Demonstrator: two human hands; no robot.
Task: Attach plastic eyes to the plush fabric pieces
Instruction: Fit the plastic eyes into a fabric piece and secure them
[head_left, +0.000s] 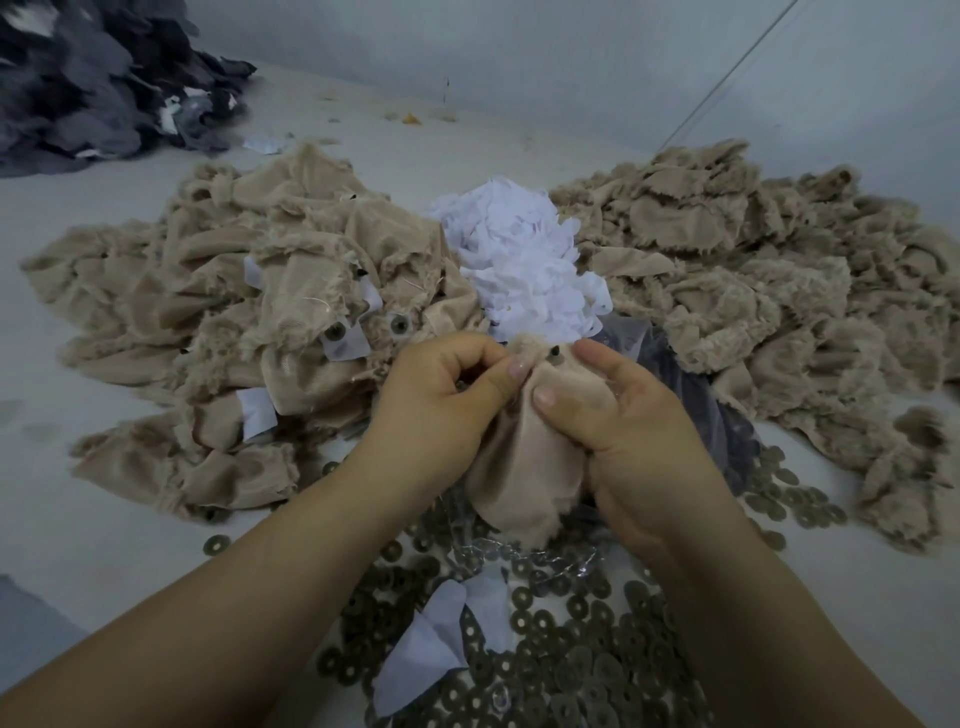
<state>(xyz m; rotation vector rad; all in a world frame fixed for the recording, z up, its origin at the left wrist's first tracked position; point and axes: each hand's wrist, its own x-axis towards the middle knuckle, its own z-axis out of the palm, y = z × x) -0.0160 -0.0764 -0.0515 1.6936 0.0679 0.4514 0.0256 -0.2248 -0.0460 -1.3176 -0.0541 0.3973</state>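
Observation:
A beige plush fabric piece (524, 467) hangs between both hands at the centre of the view, smooth backing side toward me. My left hand (441, 395) pinches its upper left edge with thumb and curled fingers. My right hand (628, 415) grips its right side, thumb pressed on the cloth. A small dark eye post (555, 355) sticks out of the fabric at the top, between the two hands. Several grey washers (597, 649) lie spread on the table below my wrists.
A pile of beige pieces with eyes and white patches fitted (270, 332) lies at the left. Another beige pile (769, 280) lies at the right. White fabric patches (524, 260) are heaped behind my hands, over a clear plastic bag (691, 395). Dark grey fabric (93, 78) fills the far left corner.

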